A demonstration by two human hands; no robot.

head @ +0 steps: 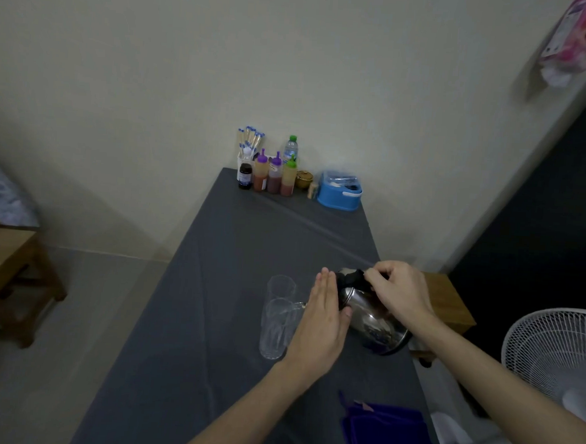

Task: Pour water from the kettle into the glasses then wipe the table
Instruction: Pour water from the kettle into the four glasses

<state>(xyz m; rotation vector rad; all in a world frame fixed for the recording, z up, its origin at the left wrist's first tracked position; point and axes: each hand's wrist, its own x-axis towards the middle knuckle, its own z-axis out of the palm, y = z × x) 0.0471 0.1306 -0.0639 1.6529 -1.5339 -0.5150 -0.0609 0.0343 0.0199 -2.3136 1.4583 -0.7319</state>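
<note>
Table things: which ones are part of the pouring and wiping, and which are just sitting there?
In use: steel kettle, near glass, far glass, purple cloth, left hand, right hand.

Lying about: sauce bottles, chopsticks, water bottle, blue container, fan.

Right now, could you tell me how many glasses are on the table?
2: one glass under the kettle spout, the other glass just behind it. None seem hidden.

Right hand [398,293] tips kettle [371,316] toward near glass [276,327]; left hand [323,323] steadies it.
</note>
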